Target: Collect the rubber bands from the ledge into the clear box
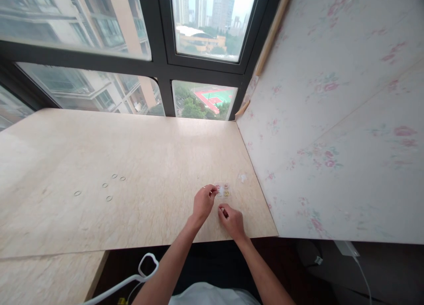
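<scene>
My left hand (204,202) rests on the marble-patterned table (139,163), its fingers pinched on the left edge of a small clear plastic packet (224,190) with tiny gold and white pieces inside. My right hand (232,220) sits just below the packet, fingers curled in a pinch around something small and dark that I cannot make out. Several small metal rings (109,188) lie loose on the table far to the left of both hands.
A small clear scrap (243,177) lies near the floral-papered wall (331,132) on the right. Big windows (132,53) stand behind the table. A white hanger-like loop (147,267) sticks up below the front edge. A white charger and cable (347,248) sit low right.
</scene>
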`<state>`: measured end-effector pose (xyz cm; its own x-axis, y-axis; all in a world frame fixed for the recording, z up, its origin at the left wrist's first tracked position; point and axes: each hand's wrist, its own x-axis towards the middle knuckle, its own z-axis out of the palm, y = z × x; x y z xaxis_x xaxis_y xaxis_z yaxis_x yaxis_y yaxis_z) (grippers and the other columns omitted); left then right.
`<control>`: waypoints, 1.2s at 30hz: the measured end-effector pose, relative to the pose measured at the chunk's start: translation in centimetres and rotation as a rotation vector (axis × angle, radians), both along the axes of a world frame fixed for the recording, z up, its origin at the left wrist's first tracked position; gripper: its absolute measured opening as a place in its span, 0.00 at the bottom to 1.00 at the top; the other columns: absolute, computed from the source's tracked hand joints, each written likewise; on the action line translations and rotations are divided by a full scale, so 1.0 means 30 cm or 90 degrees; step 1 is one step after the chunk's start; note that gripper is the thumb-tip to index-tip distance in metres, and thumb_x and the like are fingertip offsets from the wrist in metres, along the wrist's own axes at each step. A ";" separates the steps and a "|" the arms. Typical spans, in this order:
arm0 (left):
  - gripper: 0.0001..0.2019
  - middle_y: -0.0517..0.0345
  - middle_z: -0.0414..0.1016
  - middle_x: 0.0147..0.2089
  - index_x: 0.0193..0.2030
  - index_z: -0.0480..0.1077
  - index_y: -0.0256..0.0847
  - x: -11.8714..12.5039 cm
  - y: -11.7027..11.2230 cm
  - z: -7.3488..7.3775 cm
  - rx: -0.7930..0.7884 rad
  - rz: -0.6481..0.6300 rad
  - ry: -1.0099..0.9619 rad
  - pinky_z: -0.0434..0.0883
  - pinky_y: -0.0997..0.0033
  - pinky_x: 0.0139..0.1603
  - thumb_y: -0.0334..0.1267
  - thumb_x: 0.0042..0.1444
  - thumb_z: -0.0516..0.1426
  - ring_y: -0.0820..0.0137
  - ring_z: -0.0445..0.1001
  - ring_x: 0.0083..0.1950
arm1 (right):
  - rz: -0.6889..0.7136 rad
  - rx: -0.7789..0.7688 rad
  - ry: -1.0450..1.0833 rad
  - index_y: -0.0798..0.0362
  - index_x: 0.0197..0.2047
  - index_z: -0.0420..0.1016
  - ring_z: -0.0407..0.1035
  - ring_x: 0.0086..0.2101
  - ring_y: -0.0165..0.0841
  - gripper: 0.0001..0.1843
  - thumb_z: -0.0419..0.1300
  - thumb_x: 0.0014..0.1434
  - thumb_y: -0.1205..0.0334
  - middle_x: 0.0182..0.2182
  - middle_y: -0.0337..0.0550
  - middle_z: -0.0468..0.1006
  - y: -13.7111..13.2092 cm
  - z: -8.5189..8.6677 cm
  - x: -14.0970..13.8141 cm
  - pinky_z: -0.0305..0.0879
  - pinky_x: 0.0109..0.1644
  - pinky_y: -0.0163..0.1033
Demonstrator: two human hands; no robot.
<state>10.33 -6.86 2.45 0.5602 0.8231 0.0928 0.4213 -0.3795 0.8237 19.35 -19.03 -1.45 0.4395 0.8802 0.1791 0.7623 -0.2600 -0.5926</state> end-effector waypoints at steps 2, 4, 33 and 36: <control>0.04 0.57 0.76 0.37 0.34 0.72 0.41 0.009 -0.008 -0.002 0.024 -0.006 0.014 0.65 0.69 0.40 0.32 0.56 0.55 0.68 0.72 0.38 | 0.000 0.010 0.014 0.51 0.37 0.76 0.67 0.22 0.27 0.13 0.51 0.61 0.57 0.20 0.35 0.73 0.000 -0.002 0.002 0.53 0.29 0.30; 0.05 0.57 0.76 0.38 0.35 0.73 0.41 0.017 -0.013 -0.008 0.033 -0.009 0.019 0.66 0.69 0.41 0.31 0.56 0.56 0.69 0.72 0.38 | -0.001 0.016 0.027 0.51 0.37 0.76 0.67 0.22 0.27 0.13 0.52 0.61 0.57 0.19 0.35 0.73 -0.001 -0.004 0.004 0.54 0.29 0.30; 0.08 0.53 0.72 0.33 0.36 0.69 0.38 -0.403 -0.032 -0.125 0.041 0.070 -0.108 0.65 0.70 0.35 0.32 0.59 0.49 0.68 0.70 0.36 | 0.280 0.022 0.161 0.53 0.38 0.74 0.60 0.20 0.25 0.11 0.53 0.60 0.57 0.17 0.32 0.64 0.345 0.120 -0.295 0.54 0.27 0.30; 0.07 0.54 0.70 0.28 0.30 0.67 0.37 -0.407 -0.030 -0.130 0.027 0.083 -0.102 0.60 0.72 0.30 0.31 0.57 0.50 0.69 0.68 0.30 | 0.372 -0.013 0.101 0.52 0.45 0.72 0.62 0.22 0.25 0.13 0.51 0.61 0.59 0.19 0.32 0.67 0.535 0.179 -0.422 0.56 0.30 0.30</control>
